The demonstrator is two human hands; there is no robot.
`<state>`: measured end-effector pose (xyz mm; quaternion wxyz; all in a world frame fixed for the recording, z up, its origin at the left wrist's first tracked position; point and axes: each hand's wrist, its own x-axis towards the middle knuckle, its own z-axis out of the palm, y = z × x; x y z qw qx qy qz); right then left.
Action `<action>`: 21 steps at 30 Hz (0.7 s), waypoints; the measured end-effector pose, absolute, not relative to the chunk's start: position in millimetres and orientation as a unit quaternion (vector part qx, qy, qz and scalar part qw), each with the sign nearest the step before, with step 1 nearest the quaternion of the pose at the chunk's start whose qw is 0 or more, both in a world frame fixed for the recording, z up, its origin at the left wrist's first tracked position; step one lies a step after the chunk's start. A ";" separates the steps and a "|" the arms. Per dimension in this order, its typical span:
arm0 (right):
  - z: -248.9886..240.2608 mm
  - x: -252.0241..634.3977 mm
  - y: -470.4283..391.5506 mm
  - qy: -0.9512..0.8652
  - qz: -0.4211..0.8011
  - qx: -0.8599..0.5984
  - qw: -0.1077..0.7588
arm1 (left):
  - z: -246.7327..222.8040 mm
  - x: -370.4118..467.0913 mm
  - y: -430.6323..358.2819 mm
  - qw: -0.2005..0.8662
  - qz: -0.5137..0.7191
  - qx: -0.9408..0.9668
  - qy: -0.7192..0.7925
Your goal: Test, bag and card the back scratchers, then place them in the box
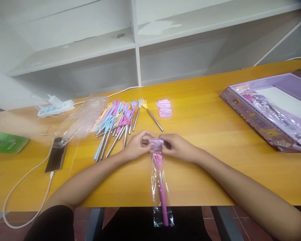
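Note:
Between my two hands, a small purple printed header card (156,144) sits at the top of a clear plastic bag (154,182). My left hand (139,144) pinches the card's left end and my right hand (174,146) its right end. Inside the bag is a pink back scratcher (163,197) with a hand-shaped head and a metal rod, its handle hanging past the table's front edge. Left of my hands lies a pile of back scratchers (116,117) in several colours. A small stack of pink cards (164,108) rests beyond my hands.
Clear plastic bags (79,117) lie left of the pile. A phone (55,155) on a white cable, a power strip (56,107) and a green packet (8,142) are further left. At right stands an open purple box (256,125) holding bagged items. White shelving (137,43) backs the table.

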<state>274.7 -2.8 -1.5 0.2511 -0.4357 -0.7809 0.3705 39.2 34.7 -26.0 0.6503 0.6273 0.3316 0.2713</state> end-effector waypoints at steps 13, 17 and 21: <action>6.5 280.2 -1.2 -0.799 0.396 -0.400 0.210 | -21.8 41.5 38.8 0.661 0.389 0.510 0.390; 11.0 277.1 -1.9 -0.780 0.450 -0.378 0.215 | -22.5 41.0 43.3 0.648 0.432 0.492 0.388; 3.9 273.7 -2.0 -0.748 0.494 -0.364 0.252 | -23.3 42.6 46.5 0.664 0.395 0.520 0.363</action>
